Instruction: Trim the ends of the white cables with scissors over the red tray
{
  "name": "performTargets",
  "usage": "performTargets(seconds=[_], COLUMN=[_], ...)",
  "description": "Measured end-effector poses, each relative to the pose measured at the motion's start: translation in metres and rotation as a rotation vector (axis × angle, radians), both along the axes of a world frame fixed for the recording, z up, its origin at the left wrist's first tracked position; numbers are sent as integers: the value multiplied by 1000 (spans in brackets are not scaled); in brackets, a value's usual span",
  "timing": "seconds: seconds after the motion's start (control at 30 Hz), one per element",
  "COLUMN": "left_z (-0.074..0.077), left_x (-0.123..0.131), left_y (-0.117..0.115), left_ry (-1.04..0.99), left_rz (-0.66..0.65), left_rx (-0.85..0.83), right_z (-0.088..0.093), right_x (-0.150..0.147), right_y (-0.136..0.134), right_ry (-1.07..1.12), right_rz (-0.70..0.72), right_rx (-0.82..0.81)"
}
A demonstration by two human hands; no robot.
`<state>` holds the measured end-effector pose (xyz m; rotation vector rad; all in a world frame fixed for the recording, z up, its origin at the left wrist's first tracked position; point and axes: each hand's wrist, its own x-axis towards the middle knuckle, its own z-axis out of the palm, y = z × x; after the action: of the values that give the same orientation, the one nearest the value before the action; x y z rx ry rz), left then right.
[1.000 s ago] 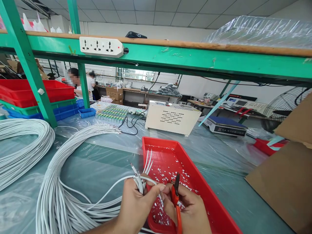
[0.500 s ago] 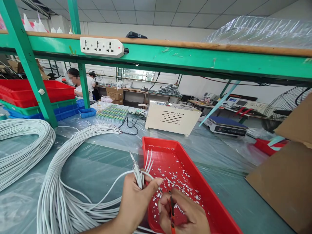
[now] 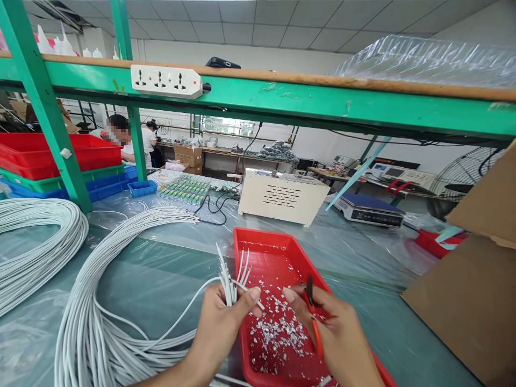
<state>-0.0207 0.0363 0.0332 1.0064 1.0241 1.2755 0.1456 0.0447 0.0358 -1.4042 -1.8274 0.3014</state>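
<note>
My left hand (image 3: pixel 226 314) is closed round several white cables (image 3: pixel 227 279), their ends sticking up, with one cable end pointing right past my thumb. Over the red tray (image 3: pixel 264 241), my right hand (image 3: pixel 334 322) grips a small pair of orange-handled cutters (image 3: pixel 316 330), dark blades up. Its thumb is apart from the fingers, and the cutters are clear of the cable end. Small silvery scraps (image 3: pixel 282 333) lie scattered in the tray. A thick bundle of white cables (image 3: pixel 86 301) curves across the table to the left of my hands.
A coil of white cable (image 3: pixel 38 242) lies at far left. Behind the tray stand a beige box-shaped machine (image 3: pixel 284 196) and a scale (image 3: pixel 366 209). Cardboard (image 3: pixel 463 301) blocks the right. A green shelf beam (image 3: pixel 274 105) with a power strip (image 3: pixel 167 81) crosses above; a person (image 3: pixel 121 137) sits beyond.
My right hand has moved up and right, away from my left hand, and turned so the orange handles show. My left hand keeps its cables; one cut end now points right.
</note>
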Motion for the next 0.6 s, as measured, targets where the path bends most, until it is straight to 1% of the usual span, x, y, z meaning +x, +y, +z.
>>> performTargets(seconds=[0.03,0.07,0.1,0.2,0.3,0.37,0.43,0.5,0.53,0.57,0.6], left_z=[0,0,0,-2,-4,-3,2,9,13,16,18], left_x=[1,2,3,5,5,1,-6,-15,-20,-23,-26], left_y=[0,-1,-1,-2,-6,-9,-11,-10,-8,-4,0], left_ry=[-6,-5,2,60,125,184,225,196,156,105,50], left_rz=[-17,-37,-60,-119,-178,-271,-383,-480,-516,-504,-464], left_rx=[-4,-5,-1,44,55,-6,-72,-97,-97,-88,-78], right_z=[2,4,6,7,5,3,4,8,10,12,13], right_x=[-5,-10,-14,-21,-17,-8,2,12,16,20,23], right_y=[-4,-7,-11,-18,-17,-12,-8,-7,-8,-11,-15], right_ry=[102,163,193,238,256,225,163,85,37,-14,-64], right_rz=[112,191,233,257,281,275,251,258,295,340,392], right_rx=[-55,-95,-118,-134,-203,-249,-269,-298,-327,-360,-385])
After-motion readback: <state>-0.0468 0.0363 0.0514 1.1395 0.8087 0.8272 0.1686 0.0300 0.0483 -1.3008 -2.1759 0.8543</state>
